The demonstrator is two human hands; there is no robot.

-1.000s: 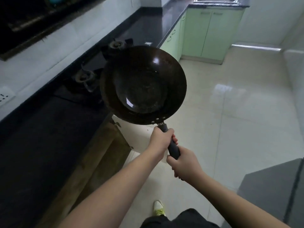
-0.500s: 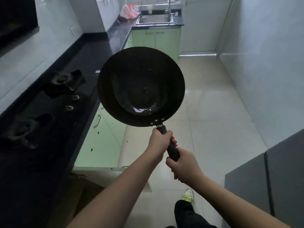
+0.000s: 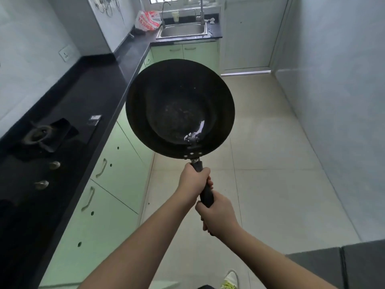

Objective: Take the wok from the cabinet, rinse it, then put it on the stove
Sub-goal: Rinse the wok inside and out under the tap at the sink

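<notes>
A dark round wok point(image 3: 180, 108) hangs in the air in front of me over the tiled floor, its inside facing up, with a black handle pointing back at me. My left hand point(image 3: 192, 179) grips the handle close to the bowl. Just behind it, my right hand point(image 3: 216, 213) grips the handle's end. The black gas stove point(image 3: 44, 135) lies in the dark countertop at the left, with two knobs at its front. At the far end of the kitchen a steel sink point(image 3: 183, 30) with a tap sits under a window.
Pale green cabinets point(image 3: 108, 184) run under the black countertop point(image 3: 100, 80) along the left. A red and white plastic bag point(image 3: 148, 20) lies left of the sink. A white wall bounds the right side. A grey surface point(image 3: 337, 268) fills the lower right corner.
The view has swung up and along the kitchen, so the sink shows nearer and fuller. The wok has moved forward past the stove. Both hands keep their grip on the handle.
</notes>
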